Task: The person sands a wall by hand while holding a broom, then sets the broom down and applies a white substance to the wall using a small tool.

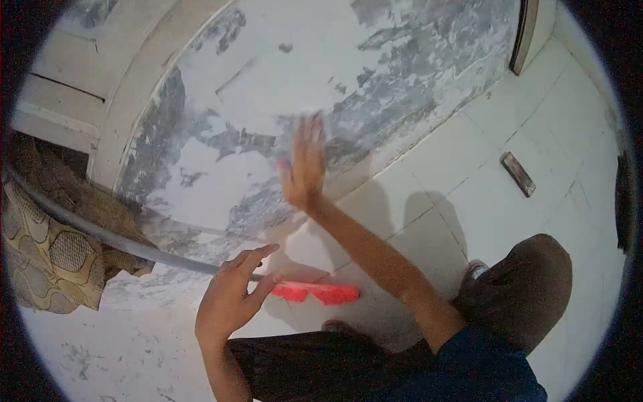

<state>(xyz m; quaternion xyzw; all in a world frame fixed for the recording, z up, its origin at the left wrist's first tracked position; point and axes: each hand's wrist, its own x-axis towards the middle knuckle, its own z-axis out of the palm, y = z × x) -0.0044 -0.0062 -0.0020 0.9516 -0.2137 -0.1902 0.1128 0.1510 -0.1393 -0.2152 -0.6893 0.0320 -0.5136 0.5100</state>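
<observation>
Step in hand, judged: bare-hand work at patchy wall (248, 80), ahead of you. Further contact calls for flat palm, judged. Your right hand (305, 164): arm outstretched, fingers extended, blurred, nothing seen held; wall touch, cannot tell. Your left hand (231, 295): thumb apart from loosely bent fingers, over broom (328, 295) handle; touch unclear. Pink bristles above floor tiles (429, 167).
</observation>
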